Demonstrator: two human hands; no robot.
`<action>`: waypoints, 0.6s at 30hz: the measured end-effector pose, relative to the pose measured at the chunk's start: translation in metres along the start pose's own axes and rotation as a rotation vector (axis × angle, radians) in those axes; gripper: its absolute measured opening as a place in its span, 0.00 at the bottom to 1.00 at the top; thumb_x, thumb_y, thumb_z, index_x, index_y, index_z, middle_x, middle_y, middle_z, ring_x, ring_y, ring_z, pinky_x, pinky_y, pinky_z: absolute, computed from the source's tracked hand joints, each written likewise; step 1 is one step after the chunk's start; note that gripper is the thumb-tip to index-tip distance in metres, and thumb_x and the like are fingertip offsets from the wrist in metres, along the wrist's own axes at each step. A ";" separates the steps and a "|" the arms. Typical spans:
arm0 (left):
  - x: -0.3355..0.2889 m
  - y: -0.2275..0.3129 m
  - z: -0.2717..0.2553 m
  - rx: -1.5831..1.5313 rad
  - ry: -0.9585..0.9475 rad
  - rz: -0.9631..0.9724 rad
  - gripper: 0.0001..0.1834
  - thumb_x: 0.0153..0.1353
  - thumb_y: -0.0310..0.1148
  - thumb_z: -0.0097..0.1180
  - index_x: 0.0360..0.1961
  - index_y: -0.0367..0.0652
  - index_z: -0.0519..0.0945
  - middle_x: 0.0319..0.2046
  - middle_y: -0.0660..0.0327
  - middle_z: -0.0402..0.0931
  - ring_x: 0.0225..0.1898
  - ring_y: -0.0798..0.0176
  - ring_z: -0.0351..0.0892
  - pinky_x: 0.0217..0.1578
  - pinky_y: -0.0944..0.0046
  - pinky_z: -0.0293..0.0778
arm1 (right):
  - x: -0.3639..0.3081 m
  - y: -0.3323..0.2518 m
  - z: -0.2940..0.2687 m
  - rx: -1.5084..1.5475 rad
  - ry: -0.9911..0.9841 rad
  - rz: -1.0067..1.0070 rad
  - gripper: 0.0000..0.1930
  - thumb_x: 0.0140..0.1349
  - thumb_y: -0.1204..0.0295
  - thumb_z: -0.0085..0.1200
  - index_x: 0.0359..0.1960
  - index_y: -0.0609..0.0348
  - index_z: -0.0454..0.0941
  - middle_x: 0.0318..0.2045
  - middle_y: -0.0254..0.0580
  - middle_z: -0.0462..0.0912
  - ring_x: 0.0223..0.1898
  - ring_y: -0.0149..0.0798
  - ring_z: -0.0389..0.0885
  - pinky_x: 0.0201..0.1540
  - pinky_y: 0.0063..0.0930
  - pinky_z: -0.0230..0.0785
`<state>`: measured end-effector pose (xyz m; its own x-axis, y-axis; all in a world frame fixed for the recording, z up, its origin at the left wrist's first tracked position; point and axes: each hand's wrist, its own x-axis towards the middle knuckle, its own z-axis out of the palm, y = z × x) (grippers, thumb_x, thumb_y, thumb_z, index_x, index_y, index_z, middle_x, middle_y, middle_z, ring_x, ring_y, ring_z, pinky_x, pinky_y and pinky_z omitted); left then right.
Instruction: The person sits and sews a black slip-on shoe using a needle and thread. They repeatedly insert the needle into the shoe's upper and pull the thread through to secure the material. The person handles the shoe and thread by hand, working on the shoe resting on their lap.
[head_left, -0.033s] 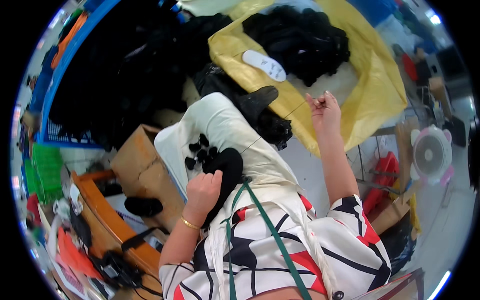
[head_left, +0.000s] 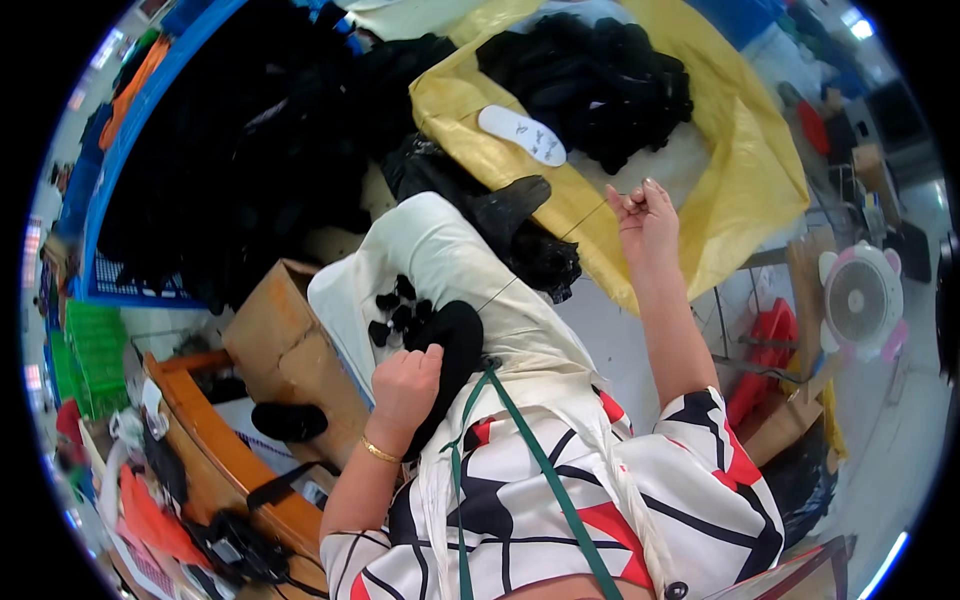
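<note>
On my apron-covered lap (head_left: 415, 235), my left hand (head_left: 405, 378) is closed on a long black cloth piece with a rounded end, like a shoe or slipper (head_left: 462, 335). A thin dark thread (head_left: 497, 294) runs taut from it, up and to the right. At the thread's far end my right hand (head_left: 645, 215) is raised, its fingers pinched together on it; a needle, if any, is too small to make out. Several small black pieces (head_left: 402, 308), perhaps bows, lie on the white cloth just beyond the left hand.
Ahead lies a yellow sack (head_left: 755, 130) with black items and a white insole (head_left: 522, 136). A blue crate (head_left: 108, 170) heaped with black items stands far left. A cardboard box (head_left: 285, 335), an orange-brown wooden frame (head_left: 185, 415) and a black shoe (head_left: 288, 421) are left; a fan (head_left: 858, 300) stands right.
</note>
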<state>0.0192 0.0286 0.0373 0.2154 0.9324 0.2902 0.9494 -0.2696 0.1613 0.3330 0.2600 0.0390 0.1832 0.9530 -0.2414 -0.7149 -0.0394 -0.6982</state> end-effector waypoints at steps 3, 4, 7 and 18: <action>0.007 -0.005 0.009 -0.202 0.018 -0.101 0.04 0.57 0.33 0.63 0.30 0.47 0.81 0.18 0.61 0.73 0.21 0.56 0.75 0.21 0.58 0.70 | -0.022 -0.034 0.023 0.015 -0.148 -0.041 0.03 0.72 0.73 0.49 0.39 0.57 0.72 0.23 0.33 0.75 0.24 0.28 0.73 0.48 0.38 0.79; 0.008 -0.007 0.012 -0.283 0.034 -0.152 0.04 0.57 0.33 0.64 0.30 0.47 0.82 0.18 0.60 0.75 0.21 0.55 0.76 0.22 0.58 0.71 | -0.029 -0.043 0.030 0.024 -0.203 -0.048 0.03 0.72 0.72 0.49 0.39 0.57 0.73 0.23 0.32 0.75 0.24 0.28 0.72 0.47 0.36 0.80; 0.014 -0.009 0.011 -0.385 -0.018 -0.231 0.04 0.56 0.35 0.64 0.29 0.47 0.84 0.22 0.57 0.80 0.24 0.52 0.80 0.25 0.56 0.74 | -0.056 -0.072 0.058 0.002 -0.353 -0.058 0.04 0.72 0.71 0.49 0.40 0.57 0.74 0.23 0.32 0.72 0.23 0.27 0.70 0.40 0.32 0.80; 0.012 -0.011 0.021 -0.171 -0.123 -0.069 0.06 0.56 0.35 0.62 0.26 0.48 0.79 0.22 0.61 0.77 0.27 0.55 0.80 0.27 0.55 0.75 | -0.081 -0.096 0.105 -0.279 -0.627 -0.229 0.07 0.72 0.74 0.45 0.41 0.64 0.74 0.20 0.31 0.65 0.20 0.26 0.64 0.36 0.31 0.82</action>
<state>0.0166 0.0476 0.0189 0.1875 0.9696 0.1570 0.9123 -0.2312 0.3379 0.3162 0.2186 0.1966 -0.1737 0.9362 0.3056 -0.4907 0.1868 -0.8511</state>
